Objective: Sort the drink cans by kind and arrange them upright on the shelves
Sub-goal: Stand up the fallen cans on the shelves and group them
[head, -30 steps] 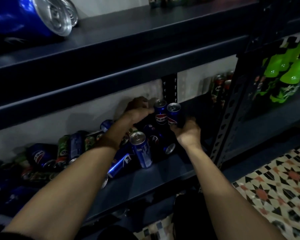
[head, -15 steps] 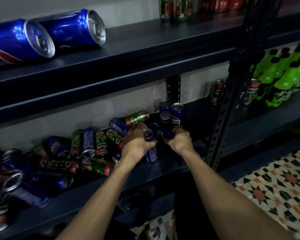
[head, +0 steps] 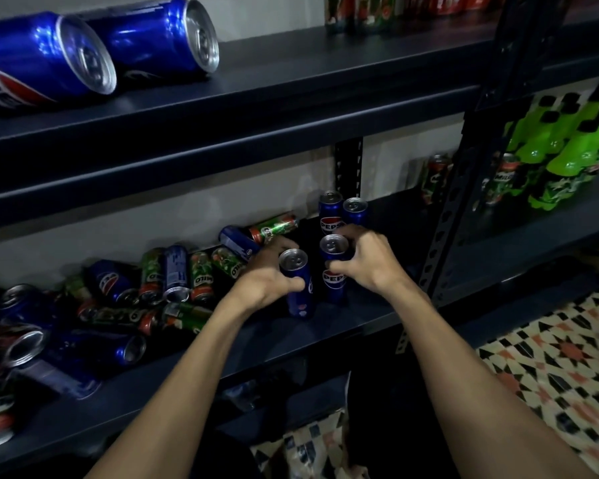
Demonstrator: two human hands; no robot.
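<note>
Step was lining up Pepsis. Left hand [head: 263,281] gripped left can [head: 301,302], right hand [head: 370,264] gripped right can [head: 333,285]; both stood upright just before back pair [head: 331,216]. Next likely needed: flush seating, gentle release.

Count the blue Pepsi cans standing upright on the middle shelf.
4. The back-left can and back-right can stand together; the right hand grips a third can before them; the left hand grips a fourth can beside it. Hands may hide more.
</note>
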